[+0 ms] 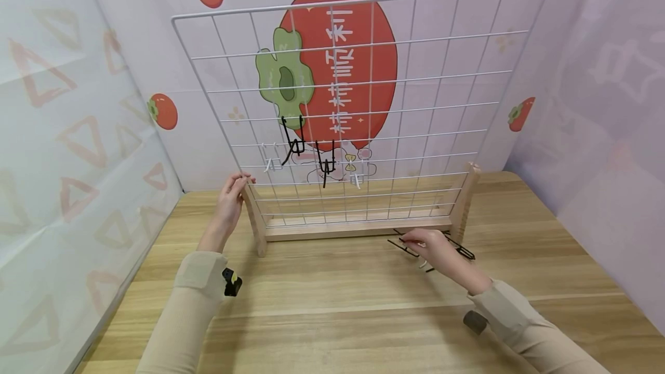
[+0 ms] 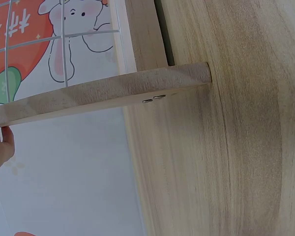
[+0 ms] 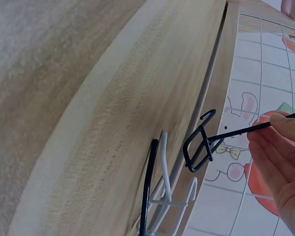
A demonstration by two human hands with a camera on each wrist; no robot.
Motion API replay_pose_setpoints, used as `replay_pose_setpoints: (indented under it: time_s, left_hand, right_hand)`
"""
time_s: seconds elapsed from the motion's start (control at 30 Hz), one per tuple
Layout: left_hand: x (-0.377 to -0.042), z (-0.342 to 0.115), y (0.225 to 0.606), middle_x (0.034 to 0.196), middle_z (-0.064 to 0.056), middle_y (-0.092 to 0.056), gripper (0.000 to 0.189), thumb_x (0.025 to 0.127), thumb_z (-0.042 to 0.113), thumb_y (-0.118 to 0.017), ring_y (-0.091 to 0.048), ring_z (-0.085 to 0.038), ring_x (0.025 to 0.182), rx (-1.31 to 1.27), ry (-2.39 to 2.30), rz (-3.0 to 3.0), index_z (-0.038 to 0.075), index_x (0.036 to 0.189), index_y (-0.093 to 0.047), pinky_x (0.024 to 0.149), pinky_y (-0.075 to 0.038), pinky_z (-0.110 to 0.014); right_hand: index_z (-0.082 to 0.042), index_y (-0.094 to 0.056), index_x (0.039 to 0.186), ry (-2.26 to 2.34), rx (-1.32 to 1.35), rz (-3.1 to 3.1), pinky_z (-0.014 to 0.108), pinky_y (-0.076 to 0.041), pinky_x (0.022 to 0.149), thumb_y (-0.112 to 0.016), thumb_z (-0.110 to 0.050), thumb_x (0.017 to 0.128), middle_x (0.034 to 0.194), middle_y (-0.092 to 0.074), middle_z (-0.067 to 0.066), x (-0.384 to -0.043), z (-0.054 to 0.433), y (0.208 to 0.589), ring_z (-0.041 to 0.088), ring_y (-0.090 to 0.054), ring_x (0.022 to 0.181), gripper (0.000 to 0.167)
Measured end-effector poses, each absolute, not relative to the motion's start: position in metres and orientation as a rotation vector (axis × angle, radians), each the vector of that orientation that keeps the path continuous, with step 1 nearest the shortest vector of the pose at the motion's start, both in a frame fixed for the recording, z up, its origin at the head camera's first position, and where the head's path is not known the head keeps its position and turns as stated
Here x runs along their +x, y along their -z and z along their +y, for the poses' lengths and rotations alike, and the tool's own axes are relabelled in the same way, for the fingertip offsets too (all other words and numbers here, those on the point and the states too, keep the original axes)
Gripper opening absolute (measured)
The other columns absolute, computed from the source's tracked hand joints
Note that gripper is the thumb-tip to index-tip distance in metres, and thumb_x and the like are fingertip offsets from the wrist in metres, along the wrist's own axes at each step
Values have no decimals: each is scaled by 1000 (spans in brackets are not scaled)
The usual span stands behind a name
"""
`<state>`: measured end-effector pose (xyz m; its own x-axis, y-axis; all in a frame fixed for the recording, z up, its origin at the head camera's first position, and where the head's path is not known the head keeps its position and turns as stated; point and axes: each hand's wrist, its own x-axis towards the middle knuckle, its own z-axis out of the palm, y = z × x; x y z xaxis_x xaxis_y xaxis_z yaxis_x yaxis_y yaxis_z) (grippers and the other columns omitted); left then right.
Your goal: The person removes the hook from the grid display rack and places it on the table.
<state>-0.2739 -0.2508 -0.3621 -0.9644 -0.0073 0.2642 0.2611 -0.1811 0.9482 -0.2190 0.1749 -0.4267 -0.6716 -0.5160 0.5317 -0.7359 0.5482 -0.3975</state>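
Note:
A white wire grid panel (image 1: pixel 249 11) stands in a wooden base with two side posts. My left hand (image 1: pixel 230 204) grips the upper end of the left post (image 2: pixel 103 93); in the left wrist view only some fingertips show. Between thumb and fingers my right hand (image 1: pixel 431 250) pinches a black wire hook (image 3: pixel 241 132) by its long prong, its bent frame pointing away from the hand. Below that hand, a loose white hook (image 3: pixel 167 202) and a black one (image 3: pixel 146 191) lie on the table. Two black hooks (image 1: pixel 327 166) and two white hooks (image 1: pixel 356 179) hang on the grid's lower left and middle.
The wooden table (image 1: pixel 332 316) stretches in front of the base. Another black hook (image 1: pixel 464 253) lies near the right post (image 1: pixel 462 206). Behind the grid is a cloth backdrop (image 1: pixel 431 149) printed with red fruit; white cloth (image 1: pixel 78 131) closes the left side.

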Motion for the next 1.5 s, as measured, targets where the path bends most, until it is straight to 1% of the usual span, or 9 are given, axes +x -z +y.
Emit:
replay_pose_setpoints:
  time_s: [0.27, 0.5, 0.73, 1.0, 1.27, 1.5]
  left_hand:
    - [-274, -251, 362, 96, 3, -52, 8, 96, 18, -38, -39, -14, 102, -302, 2260, -1898, 18, 98, -46, 87, -27, -23]
    - [-274, -251, 362, 96, 4, -52, 8, 96, 19, -38, -39, -13, 102, -298, 2256, -1906, 18, 98, -46, 88, -26, -24]
    - [-274, -250, 363, 96, 4, -53, 9, 96, 18, -38, -39, -13, 101, -296, 2255, -1903, 19, 97, -46, 88, -26, -24]
    - [-275, -251, 364, 95, 3, -53, 9, 96, 18, -39, -39, -15, 102, -306, 2270, -1880, 19, 97, -47, 87, -27, -24]
    - [-275, -251, 363, 95, 4, -53, 8, 95, 19, -39, -39, -14, 102, -304, 2265, -1888, 19, 97, -47, 88, -27, -23]
    - [-275, -251, 363, 96, 4, -53, 7, 95, 19, -39, -39, -14, 102, -299, 2267, -1894, 19, 98, -47, 88, -27, -23]
  right_hand:
    - [2, -65, 86, -852, 1013, -2466, 24, -49, 61, -66, 10, 69, 81, -65, 9, -220, 175, 429, 20, -63, 73, 19]
    - [2, -65, 84, -843, 1002, -2480, 24, -49, 58, -67, 10, 68, 78, -65, 9, -219, 174, 431, 20, -63, 70, 18]
    - [1, -65, 84, -845, 999, -2489, 24, -49, 60, -67, 8, 69, 79, -65, 9, -219, 173, 435, 20, -63, 72, 17]
    - [-3, -66, 82, -886, 1051, -2505, 24, -49, 58, -68, 4, 71, 77, -65, 6, -218, 170, 437, 16, -62, 69, 13]
    - [-4, -67, 78, -889, 1142, -2473, 27, -49, 60, -67, 6, 71, 77, -64, 4, -217, 166, 439, 17, -61, 70, 13]
    - [-2, -66, 82, -891, 1172, -2604, 29, -48, 66, -63, 5, 75, 83, -63, 5, -214, 166, 440, 19, -60, 78, 11]
